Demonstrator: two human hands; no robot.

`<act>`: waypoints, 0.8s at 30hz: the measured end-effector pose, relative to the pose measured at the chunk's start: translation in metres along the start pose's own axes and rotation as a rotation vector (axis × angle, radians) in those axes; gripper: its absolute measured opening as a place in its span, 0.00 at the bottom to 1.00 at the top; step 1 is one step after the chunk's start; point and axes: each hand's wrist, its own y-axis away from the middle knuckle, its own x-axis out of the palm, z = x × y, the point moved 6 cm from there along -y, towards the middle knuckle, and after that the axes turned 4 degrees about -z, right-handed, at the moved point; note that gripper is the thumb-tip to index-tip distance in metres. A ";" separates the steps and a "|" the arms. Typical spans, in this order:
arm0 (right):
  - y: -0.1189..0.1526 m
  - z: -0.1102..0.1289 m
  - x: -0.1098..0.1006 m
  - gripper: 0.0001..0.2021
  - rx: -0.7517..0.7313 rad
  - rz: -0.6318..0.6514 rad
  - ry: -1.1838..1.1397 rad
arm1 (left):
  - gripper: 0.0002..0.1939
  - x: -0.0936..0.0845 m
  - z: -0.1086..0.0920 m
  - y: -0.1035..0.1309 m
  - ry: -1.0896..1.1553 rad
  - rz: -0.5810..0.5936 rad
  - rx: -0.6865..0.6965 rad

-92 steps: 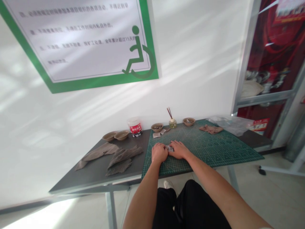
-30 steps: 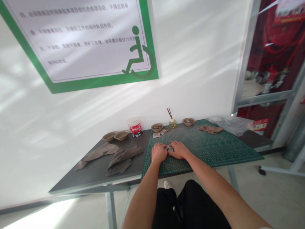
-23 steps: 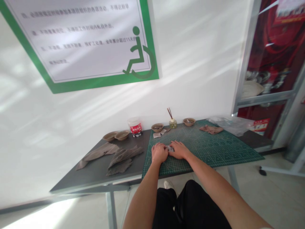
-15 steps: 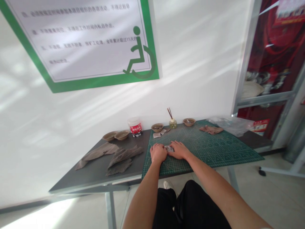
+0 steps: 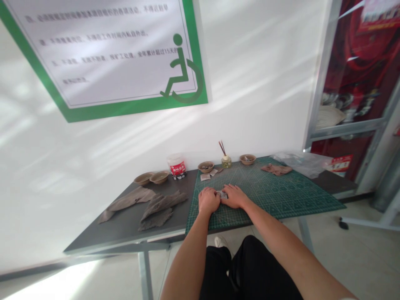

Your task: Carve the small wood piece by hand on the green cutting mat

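On the green cutting mat [image 5: 265, 196] both hands meet over a small, flat greyish-white piece [image 5: 222, 194]. My left hand [image 5: 209, 200] is closed at the piece's left side, its fingers curled down. My right hand [image 5: 234, 196] grips the right side, thumb and fingers pressed to it. Part of the piece is hidden under the fingers, and its kind is too small to make out. Just beyond my left hand lie two pale square pieces, one a white square [image 5: 205, 177].
At the mat's back stand a bowl of small bits [image 5: 206, 167], a reed diffuser [image 5: 226, 161] and another bowl [image 5: 248, 159]. A crumpled brown cloth [image 5: 276, 168] lies right. Leftward are grey cloths [image 5: 162, 206], two bowls [image 5: 159, 177] and a red-labelled tub [image 5: 177, 166].
My left hand has shifted very slightly to the right along the small piece. My right hand stays in about the same place.
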 end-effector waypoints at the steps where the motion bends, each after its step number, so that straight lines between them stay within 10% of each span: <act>1: 0.000 0.000 0.000 0.29 -0.001 0.002 0.000 | 0.14 0.000 0.001 0.000 -0.004 -0.009 -0.018; 24: 0.000 -0.002 0.001 0.29 -0.009 -0.011 0.009 | 0.15 0.000 0.004 0.000 -0.028 0.002 -0.082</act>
